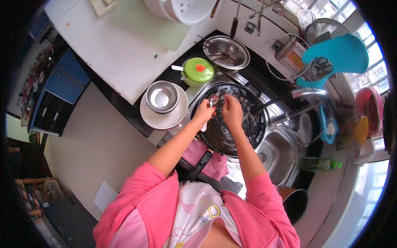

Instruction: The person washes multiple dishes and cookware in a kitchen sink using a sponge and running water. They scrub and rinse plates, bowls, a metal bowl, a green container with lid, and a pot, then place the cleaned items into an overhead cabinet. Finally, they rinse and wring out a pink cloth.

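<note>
My left hand [203, 113] is closed around a spoon [213, 99], whose shiny bowl points up past the fingers while a white handle end shows below them. Just to its right, my right hand [232, 112] has its fingers curled, and whatever may be inside them is hidden. Both hands are over a large dark frying pan [223, 141], which rests on the steel sink and has whitish wet streaks across its inside. The pan's black handle [201, 163] points towards my body. From the right, the faucet [287, 116] reaches over the pan's rim.
Left of the pan, a steel bowl [162, 96] is stacked on a pale plate [147, 116]. Behind stand a green-lidded container [198, 69] and a steel basin [240, 51] with a rack across it. A pink cloth [217, 167] lies at the front edge. The second sink basin [280, 152] is at right.
</note>
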Demonstrator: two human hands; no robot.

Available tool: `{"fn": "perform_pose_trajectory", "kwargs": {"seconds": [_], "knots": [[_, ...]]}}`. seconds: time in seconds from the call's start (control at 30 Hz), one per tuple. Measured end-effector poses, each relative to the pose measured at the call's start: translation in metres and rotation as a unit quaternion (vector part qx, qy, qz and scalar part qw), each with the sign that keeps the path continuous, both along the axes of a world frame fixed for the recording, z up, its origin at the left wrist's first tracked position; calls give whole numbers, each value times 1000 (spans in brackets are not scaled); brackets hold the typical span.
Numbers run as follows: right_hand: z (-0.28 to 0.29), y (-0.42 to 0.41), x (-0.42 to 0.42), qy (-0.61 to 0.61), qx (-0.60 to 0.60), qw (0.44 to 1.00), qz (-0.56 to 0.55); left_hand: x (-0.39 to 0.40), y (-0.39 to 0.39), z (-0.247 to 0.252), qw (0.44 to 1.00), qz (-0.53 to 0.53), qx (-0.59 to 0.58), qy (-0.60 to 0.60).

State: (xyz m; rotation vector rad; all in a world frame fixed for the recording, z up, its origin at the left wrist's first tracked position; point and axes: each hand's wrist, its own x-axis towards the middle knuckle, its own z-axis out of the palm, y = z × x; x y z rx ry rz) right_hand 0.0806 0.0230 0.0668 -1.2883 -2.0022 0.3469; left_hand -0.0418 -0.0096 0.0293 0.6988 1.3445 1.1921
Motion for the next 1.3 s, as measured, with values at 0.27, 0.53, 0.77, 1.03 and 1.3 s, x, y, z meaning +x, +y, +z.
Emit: {"fn": "perform_pose_trajectory", "kwargs": {"seconds": [0.27, 0.53, 0.77, 1.03, 1.3], "knots": [[3, 99, -118, -112, 41, 992, 26, -23, -51, 26, 995, -11, 3, -100], [29, 47, -102, -28, 104, 993, 49, -47, -74, 36, 992, 19, 14, -123], [-48, -7, 32, -175, 126, 976, -20, -36, -71, 40, 986, -6, -11, -167], [-102, -9, 75, -219, 33, 972, -80, -13, -59, 35, 986, -64, -15, -152], [-142, -8, 102, -243, -112, 959, -88, -63, 53, 25, 806, 16, 216, 550]]}}
